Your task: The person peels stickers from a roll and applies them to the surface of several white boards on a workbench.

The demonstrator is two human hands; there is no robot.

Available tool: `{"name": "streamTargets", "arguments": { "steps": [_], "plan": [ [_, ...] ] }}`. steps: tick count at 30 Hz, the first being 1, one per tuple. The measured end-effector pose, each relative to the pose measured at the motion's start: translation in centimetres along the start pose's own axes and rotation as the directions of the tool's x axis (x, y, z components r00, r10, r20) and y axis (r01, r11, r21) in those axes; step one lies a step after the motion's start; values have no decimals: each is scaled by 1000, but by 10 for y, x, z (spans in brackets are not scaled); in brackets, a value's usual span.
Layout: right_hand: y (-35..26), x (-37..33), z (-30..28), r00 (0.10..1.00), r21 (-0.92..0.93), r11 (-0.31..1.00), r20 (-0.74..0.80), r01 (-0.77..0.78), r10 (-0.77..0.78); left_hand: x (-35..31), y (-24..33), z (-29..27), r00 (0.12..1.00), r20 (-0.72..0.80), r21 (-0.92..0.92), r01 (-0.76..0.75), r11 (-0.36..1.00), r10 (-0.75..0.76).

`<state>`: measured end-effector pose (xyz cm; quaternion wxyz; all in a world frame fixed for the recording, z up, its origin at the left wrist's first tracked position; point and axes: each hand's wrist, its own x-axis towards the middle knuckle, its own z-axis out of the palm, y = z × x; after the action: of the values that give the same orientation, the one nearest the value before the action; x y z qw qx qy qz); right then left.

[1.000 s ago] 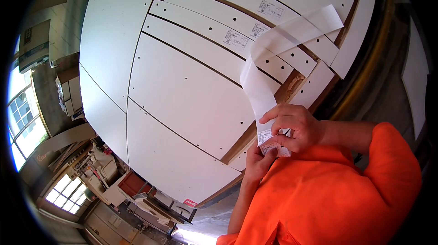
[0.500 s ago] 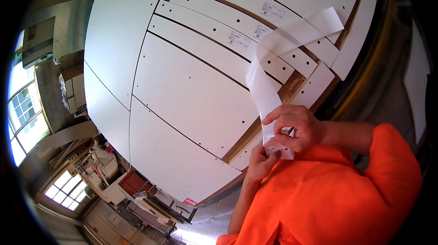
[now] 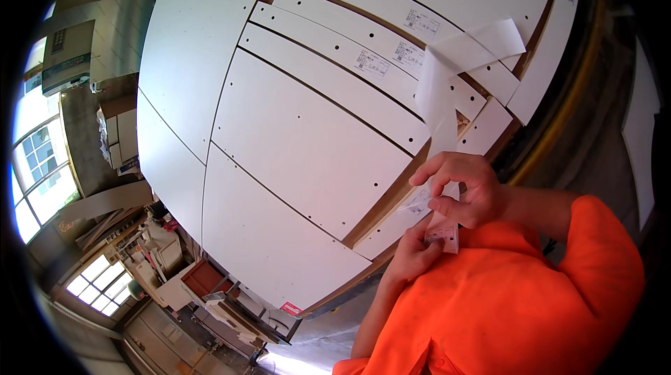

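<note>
A long translucent white label strip (image 3: 439,88) lies curled over the boards and runs down to my hands. My left hand (image 3: 414,255) is closed on its lower end, where a folded printed part shows beside the thumb. Above it, my right hand (image 3: 465,190) is curled, with thumb and forefinger close together. A small printed label (image 3: 418,201) shows at the right thumb tip, over a narrow white board (image 3: 391,225); whether it touches that board, I cannot tell. Other white boards (image 3: 314,123) nearby have dark drilled holes, and some bear printed labels (image 3: 372,64).
Brown gaps separate some of the boards. A red-and-white sticker (image 3: 291,308) sits at the near left corner of the panels. Beyond it, at lower left, stand a cluttered rack (image 3: 231,305) and stacked material. A yellow-edged rail (image 3: 559,141) runs along the right side.
Both hands have shifted slightly right, and the strip's curl has moved right with them. The printed label now shows apart from the strip, at my right thumb.
</note>
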<state>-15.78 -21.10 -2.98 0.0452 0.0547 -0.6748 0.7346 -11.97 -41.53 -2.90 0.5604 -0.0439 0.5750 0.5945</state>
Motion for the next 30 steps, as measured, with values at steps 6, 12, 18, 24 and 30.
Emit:
{"name": "streamTargets", "arguments": {
  "steps": [6, 12, 18, 24, 30],
  "plan": [
    [-5, 5, -2, 999, -15, 999, -1, 48, -49, 5, 11, 3, 997, 79, 235, -7, 972, -11],
    [-3, 7, 0, 1000, -18, 1000, 11, 23, -22, 13, 5, 4, 994, 101, 377, -69, 924, 33],
    [5, 17, -2, 1000, 13, 1000, 9, -10, 10, 20, 12, 1, 996, 36, 479, -86, 874, 79],
    [16, 43, -21, 989, 34, 995, -109, -97, 100, 31, 26, -2, 916, 52, 795, -279, 539, 397],
    [36, 74, -48, 910, 213, 970, -367, -119, 193, 52, 42, -6, 836, 171, 905, -342, 252, 521]
  ]
}}
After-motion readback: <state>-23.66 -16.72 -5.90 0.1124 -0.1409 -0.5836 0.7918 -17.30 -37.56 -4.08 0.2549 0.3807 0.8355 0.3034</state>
